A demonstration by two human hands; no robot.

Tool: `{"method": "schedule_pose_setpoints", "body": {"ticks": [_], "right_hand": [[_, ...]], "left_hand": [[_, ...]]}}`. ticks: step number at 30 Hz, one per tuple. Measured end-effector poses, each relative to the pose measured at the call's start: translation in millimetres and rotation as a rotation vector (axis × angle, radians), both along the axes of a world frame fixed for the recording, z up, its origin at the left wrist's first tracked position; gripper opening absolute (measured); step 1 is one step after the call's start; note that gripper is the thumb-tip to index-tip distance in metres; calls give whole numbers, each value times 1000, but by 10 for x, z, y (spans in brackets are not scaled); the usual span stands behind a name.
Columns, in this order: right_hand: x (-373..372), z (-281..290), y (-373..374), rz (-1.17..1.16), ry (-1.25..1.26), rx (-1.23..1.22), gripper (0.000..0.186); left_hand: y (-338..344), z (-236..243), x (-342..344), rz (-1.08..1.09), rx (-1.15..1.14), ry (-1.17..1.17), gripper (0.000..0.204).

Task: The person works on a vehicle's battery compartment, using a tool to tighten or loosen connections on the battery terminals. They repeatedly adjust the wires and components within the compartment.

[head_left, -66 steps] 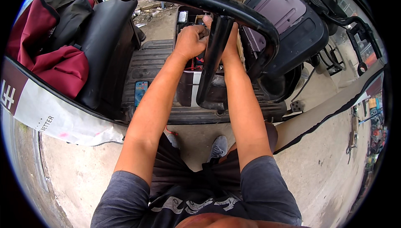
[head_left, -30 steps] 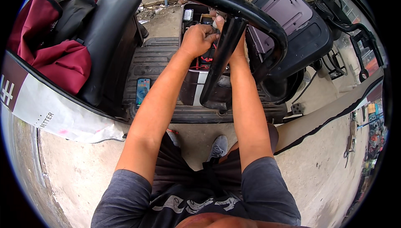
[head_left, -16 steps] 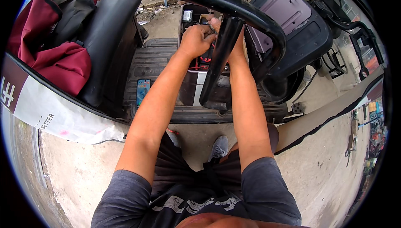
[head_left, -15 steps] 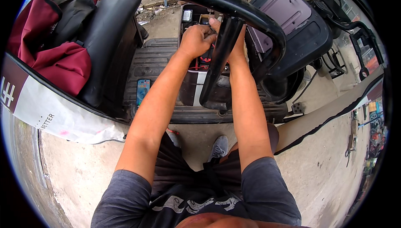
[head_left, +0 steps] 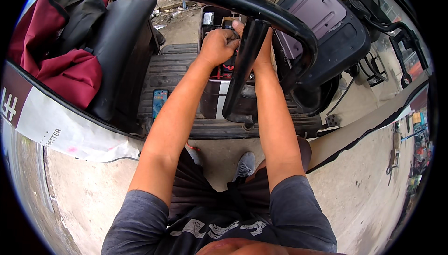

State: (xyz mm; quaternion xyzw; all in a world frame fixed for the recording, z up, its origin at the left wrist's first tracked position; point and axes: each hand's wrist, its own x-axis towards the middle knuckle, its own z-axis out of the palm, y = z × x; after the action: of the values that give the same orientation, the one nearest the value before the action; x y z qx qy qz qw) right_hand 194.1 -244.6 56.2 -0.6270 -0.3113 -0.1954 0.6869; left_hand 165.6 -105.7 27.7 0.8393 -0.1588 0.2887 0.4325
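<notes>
A bar [head_left: 244, 63] partly hides the right hand [head_left: 265, 48]; the left hand [head_left: 217, 46] curls over the box [head_left: 210, 97]. I cannot tell whether fingers clamp anything.

Right hand [head_left: 265, 49] partly hidden behind black post [head_left: 245, 63], just right of left hand [head_left: 217, 47]. Can't tell what, if anything, either holds.

Dark ribbed vehicle floor [head_left: 173, 70], lit phone [head_left: 159, 102] face up, open box [head_left: 209, 100] rightward.
</notes>
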Motion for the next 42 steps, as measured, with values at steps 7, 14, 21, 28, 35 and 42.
{"method": "schedule_pose_setpoints", "body": {"ticks": [7,14,21,28,35,42], "right_hand": [[-71,41,-1,-43,77,14,28],[32,-3,60,187,-1,160,26],[2,-9,-2,-39,75,3,21],[261,-173,-63,-116,-15,-108,20],[53,-20,98,124,-56,232,20],[-29,30,-76,-174,77,-226,29]], "left_hand": [[-6,14,-21,26,9,12,20],[-1,-14,21,44,22,14,20],[-6,-12,-8,26,-19,26,20],[-26,-4,6,23,-13,66,18],[-26,-2,-13,35,-6,42,18],[-3,1,-21,35,-14,55,19]]}}
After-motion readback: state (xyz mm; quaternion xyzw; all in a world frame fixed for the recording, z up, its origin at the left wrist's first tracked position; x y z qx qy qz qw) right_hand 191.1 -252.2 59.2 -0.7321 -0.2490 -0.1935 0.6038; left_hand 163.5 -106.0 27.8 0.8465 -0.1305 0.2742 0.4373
